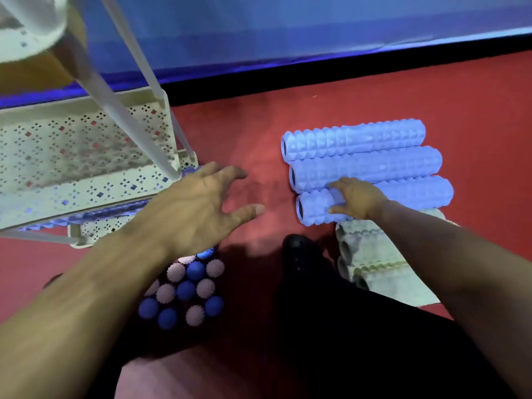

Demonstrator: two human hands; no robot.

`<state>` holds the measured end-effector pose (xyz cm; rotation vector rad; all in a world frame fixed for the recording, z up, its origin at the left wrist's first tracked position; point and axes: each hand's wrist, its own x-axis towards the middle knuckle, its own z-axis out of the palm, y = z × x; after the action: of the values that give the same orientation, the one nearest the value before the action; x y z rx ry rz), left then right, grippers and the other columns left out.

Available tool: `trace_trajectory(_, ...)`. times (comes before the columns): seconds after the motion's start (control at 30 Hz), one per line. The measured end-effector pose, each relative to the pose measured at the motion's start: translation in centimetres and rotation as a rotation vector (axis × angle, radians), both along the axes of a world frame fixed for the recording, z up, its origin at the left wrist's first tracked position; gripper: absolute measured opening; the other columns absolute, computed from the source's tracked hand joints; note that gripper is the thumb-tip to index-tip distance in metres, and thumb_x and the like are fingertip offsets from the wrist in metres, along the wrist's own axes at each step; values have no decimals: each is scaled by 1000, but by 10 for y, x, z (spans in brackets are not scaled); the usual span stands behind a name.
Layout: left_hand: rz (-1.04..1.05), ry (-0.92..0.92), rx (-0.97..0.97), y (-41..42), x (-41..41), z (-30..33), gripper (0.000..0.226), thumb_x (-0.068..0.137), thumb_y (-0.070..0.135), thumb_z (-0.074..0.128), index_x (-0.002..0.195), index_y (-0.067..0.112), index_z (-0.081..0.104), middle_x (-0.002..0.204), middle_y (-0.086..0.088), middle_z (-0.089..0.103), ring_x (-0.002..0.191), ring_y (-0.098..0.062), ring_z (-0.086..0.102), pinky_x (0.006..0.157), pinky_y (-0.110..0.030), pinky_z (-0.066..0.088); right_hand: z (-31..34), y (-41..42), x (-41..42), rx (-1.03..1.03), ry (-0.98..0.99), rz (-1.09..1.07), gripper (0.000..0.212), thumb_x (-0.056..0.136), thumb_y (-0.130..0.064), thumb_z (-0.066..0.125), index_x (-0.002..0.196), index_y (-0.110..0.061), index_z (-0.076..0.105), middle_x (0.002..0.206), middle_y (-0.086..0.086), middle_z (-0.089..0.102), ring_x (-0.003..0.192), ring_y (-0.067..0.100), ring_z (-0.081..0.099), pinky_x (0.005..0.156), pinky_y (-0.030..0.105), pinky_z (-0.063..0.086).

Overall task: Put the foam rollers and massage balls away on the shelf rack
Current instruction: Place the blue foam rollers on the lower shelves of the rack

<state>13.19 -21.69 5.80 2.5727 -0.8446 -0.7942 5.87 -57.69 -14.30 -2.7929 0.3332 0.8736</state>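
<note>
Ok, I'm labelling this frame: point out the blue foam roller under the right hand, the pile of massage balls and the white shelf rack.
blue ridged foam roller (pixel 417 194): head view, bare middle.
spiky and smooth massage balls (pixel 185 290): head view, a central blue ball.
white perforated shelf rack (pixel 72 156): head view, lower tray.

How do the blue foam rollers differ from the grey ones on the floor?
The blue foam rollers, three of them, lie side by side farther from the person; the grey foam rollers sit nearer, partly hidden by the right arm, so their count is unclear. The right hand grips the nearest blue roller; no hand touches the grey ones. Blue ones show full length; grey ones mostly their ends. Both kinds are textured, hollow-cored, and lie on the red floor.
</note>
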Motion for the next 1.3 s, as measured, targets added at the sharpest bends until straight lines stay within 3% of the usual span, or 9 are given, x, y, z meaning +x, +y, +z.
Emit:
trace_trajectory(0.2,56,-15,12,-17,3,-14,74,83,76,45,147,39,40,138,13,46,123,-13,53,104,-32,43,-3,-4,64,24,-247,33,75,84,-49,76,146,-17,49,142,7,49,124,33,51,97,45,45)
trace_trajectory(0.37,130,-13,-22,-26,17,-26,76,82,78,43,147,40,38,133,14,47,121,-14,53,100,-39,48,-19,-7,125,-26,-220,94,79,84,-48,76,148,-15,43,147,13,48,132,37,44,110,50,34)
trace_trajectory(0.53,219,6,-49,-29,28,-36,71,82,78,44,143,42,42,130,15,48,121,-11,54,99,-34,46,-43,-25,159,-28,-158,31,86,88,-44,73,158,-24,28,165,2,27,151,25,25,122,44,22)
trace_trajectory(0.7,215,14,-27,-31,29,-47,72,82,78,43,144,44,38,138,19,45,126,-8,51,101,-29,42,-58,-28,187,-104,-180,40,96,72,-50,83,151,-30,34,152,1,43,140,30,38,116,51,30)
trace_trajectory(0.9,224,8,-33,-41,25,-58,76,77,83,38,144,47,36,138,25,42,129,-5,48,106,-28,40,-89,-15,187,-231,-251,-5,110,59,-52,90,149,-31,31,148,-1,40,145,28,27,118,59,15)
trace_trajectory(1.1,235,36,-41,-37,22,-57,75,77,84,37,143,50,33,137,27,41,130,-3,48,107,-30,42,-88,-23,176,-228,-454,88,97,54,-44,94,136,-17,49,128,10,55,124,36,50,115,54,26)
trace_trajectory(1.3,194,53,-4,-40,16,-38,76,79,81,41,146,44,35,138,18,45,126,-12,52,105,-38,45,-24,-11,157,-64,-728,-11,98,52,-56,88,136,-22,50,134,2,55,126,30,51,109,50,35)
